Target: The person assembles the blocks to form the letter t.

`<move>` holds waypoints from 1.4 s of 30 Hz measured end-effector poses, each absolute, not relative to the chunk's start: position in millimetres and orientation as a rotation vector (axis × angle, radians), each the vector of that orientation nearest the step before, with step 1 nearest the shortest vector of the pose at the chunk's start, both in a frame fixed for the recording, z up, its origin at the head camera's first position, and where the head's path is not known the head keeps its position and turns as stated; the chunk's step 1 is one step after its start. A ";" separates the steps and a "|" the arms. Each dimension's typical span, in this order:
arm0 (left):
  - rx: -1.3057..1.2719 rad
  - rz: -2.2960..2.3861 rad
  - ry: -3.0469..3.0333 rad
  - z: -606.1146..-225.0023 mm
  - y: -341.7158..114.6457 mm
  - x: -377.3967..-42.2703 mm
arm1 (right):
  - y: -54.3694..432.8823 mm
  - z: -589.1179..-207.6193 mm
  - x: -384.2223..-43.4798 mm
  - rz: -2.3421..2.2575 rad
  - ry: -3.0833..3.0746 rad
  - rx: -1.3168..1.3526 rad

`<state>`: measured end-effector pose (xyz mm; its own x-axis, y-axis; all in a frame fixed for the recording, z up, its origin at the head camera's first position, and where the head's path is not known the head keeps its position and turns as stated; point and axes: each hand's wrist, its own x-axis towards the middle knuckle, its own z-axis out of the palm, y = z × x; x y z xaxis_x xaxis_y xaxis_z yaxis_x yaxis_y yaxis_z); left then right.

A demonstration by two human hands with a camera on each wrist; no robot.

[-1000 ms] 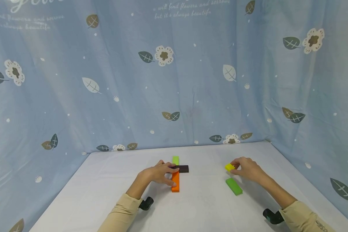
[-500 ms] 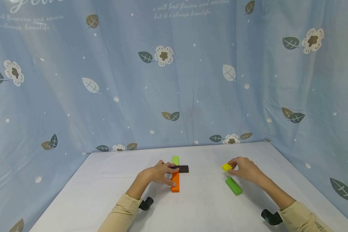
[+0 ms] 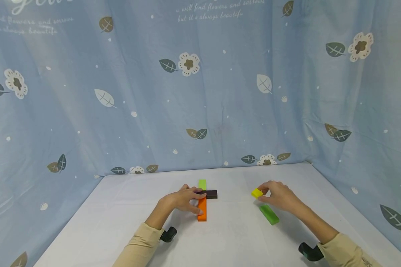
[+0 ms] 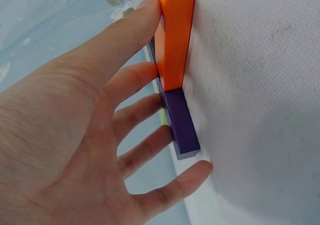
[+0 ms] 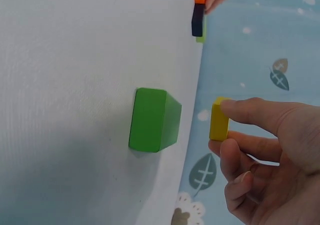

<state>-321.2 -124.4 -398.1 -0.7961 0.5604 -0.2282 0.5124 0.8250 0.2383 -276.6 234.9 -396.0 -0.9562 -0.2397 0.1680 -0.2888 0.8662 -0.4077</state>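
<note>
An orange block [image 3: 204,204], a dark purple block [image 3: 211,194] and a light green block [image 3: 202,184] lie together on the white tabletop, left of the green block. My left hand [image 3: 183,199] rests on this group: the thumb touches the orange block [image 4: 178,40], and several fingertips touch the dark block [image 4: 181,120]. Those fingers are extended and spread. Between thumb and fingers, my right hand [image 3: 281,195] pinches a small yellow block [image 3: 256,193], held just above the table. In the right wrist view the yellow block [image 5: 219,120] shows its broad side.
A green block [image 3: 269,214] lies flat on the table, nearer the body than the yellow one. Blue patterned cloth [image 3: 200,92] hangs behind the table and along both sides. White cloth [image 3: 234,237] covers the tabletop.
My right hand has moved left with the yellow block, a short way toward the joined blocks. The left hand and the blocks beneath it have stayed in place.
</note>
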 end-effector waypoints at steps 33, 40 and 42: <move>0.819 0.260 2.717 -401.0 -124.9 -322.9 | 199.1 -385.5 -260.0 0.729 -2.903 0.537; 0.814 0.274 2.714 -399.8 -124.5 -321.7 | 193.3 -385.5 -257.5 0.732 -2.877 0.590; 0.813 0.279 2.714 -399.8 -124.5 -321.4 | 191.5 -386.6 -257.3 0.732 -2.865 0.603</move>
<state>-321.4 -124.5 -399.8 -0.7972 0.5614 -0.2222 0.5045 0.8215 0.2655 -257.3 191.5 -386.6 -0.9128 -0.3482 0.2133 -0.4079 0.8032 -0.4342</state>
